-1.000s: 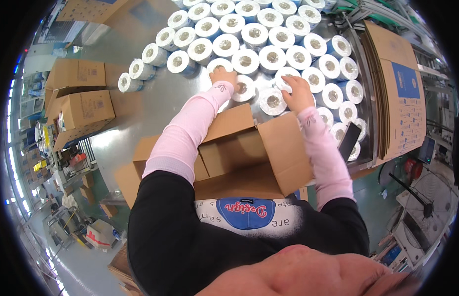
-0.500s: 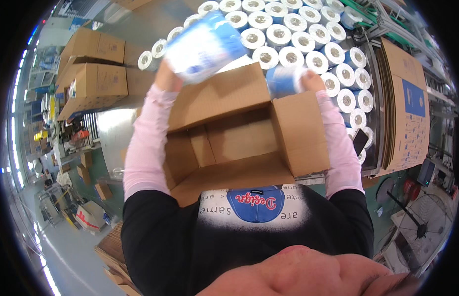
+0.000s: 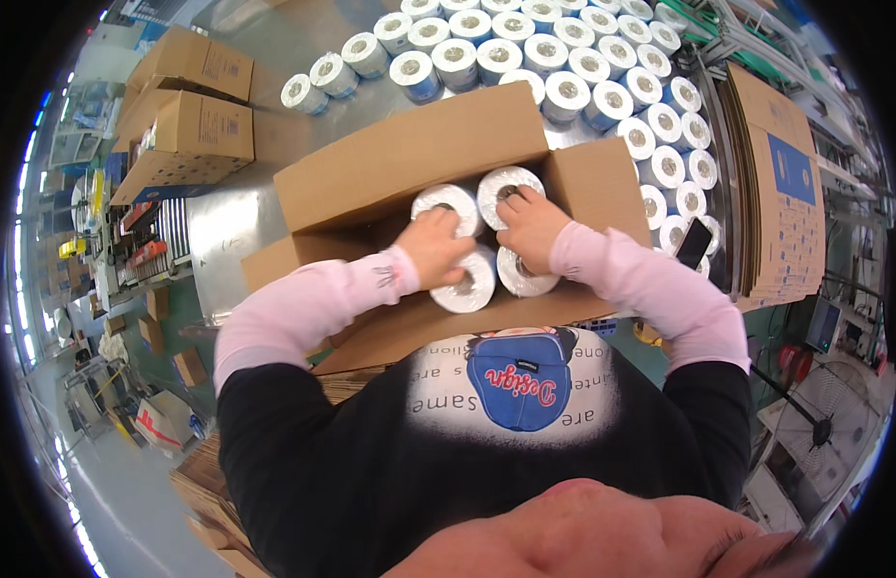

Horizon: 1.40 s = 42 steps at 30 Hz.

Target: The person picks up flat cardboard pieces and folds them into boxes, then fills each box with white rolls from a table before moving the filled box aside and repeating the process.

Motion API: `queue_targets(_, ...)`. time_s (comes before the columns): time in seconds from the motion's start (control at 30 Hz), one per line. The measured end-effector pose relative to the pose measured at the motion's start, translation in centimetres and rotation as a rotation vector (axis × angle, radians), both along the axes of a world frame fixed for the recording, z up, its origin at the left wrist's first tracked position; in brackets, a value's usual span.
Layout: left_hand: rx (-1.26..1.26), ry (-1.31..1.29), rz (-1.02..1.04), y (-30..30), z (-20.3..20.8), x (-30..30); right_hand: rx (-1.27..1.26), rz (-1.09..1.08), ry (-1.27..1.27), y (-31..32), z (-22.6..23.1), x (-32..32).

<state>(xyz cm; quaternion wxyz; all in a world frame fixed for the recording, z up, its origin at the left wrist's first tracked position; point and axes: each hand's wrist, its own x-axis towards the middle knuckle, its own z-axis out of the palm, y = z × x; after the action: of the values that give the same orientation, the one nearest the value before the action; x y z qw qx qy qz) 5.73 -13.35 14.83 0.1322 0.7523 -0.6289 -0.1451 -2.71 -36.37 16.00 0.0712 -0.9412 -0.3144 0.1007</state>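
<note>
An open cardboard box (image 3: pixel 409 144) is right in front of me, flaps raised. Several white paper rolls in plastic wrap stand on end in its right half, cores facing up. My left hand (image 3: pixel 436 249) is on the left pair, its fingers at the core of the far roll (image 3: pixel 446 199) and its thumb side by the near roll (image 3: pixel 472 289). Bent over the right pair, my right hand (image 3: pixel 533 229) has its fingertips at the core of the far roll (image 3: pixel 506 183); the near roll (image 3: pixel 515 273) is partly under the hand.
Rows of wrapped rolls (image 3: pixel 566 92) cover the metal table (image 3: pixel 231 231) beyond the box and to its right. A dark phone (image 3: pixel 694 244) lies on the rolls at right. Flattened cartons (image 3: pixel 771 183) stand at far right, two cardboard boxes (image 3: pixel 202 135) at left.
Both hands have come from beyond the box to its inside, bringing the blue-and-white wrapped rolls along. The box, bare inside before, now holds several rolls and has shifted slightly.
</note>
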Motion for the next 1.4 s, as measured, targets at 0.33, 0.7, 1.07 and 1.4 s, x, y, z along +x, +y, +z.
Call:
queue_targets(0.33, 0.069, 0.355, 0.082, -7.9, -5.1, -1.4, 0.294, -0.659, -0.186, -4.9, 0.4, -0.7)
queue_targets(0.7, 0.186, -0.034, 0.33, -17.7, -12.2, 16.7, -0.046, -1.238, 0.161, -22.0, -17.2, -0.9)
queue_targets(1.07, 0.49, -0.25, 0.459, -26.7, -14.6, 20.4, -0.203, -1.087, 0.188, -23.3, -17.9, 2.0)
queue_targets(1.4, -0.549, 1.23, 0.607, -20.8, -4.8, 24.0, 0.077, -1.344, -0.117, -39.4, -24.8, -5.1)
